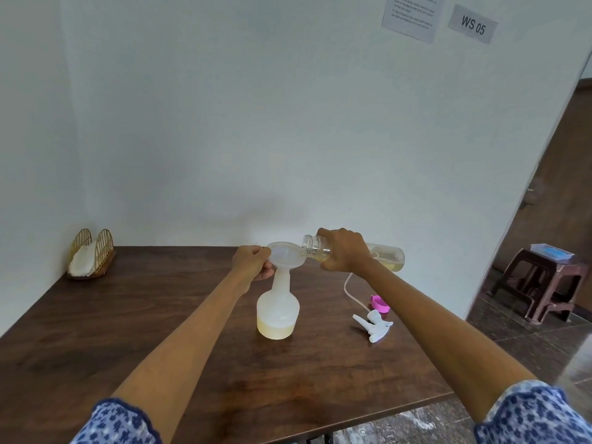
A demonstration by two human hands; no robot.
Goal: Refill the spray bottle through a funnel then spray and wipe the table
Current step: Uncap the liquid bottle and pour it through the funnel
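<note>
A translucent white plastic spray bottle [277,310], a shallow layer of pale yellow liquid at its bottom, stands mid-table on the dark wooden table [134,331]. A clear plastic funnel [286,256] sits in its neck, its rim pinched by the left hand [253,262]. The right hand [344,251] grips a clear plastic refill bottle [352,253] tipped over the funnel. Right of the spray bottle lie a white trigger sprayer head [373,325] and a pink cap [379,304]; far left, a wicker napkin holder [93,253].
</note>
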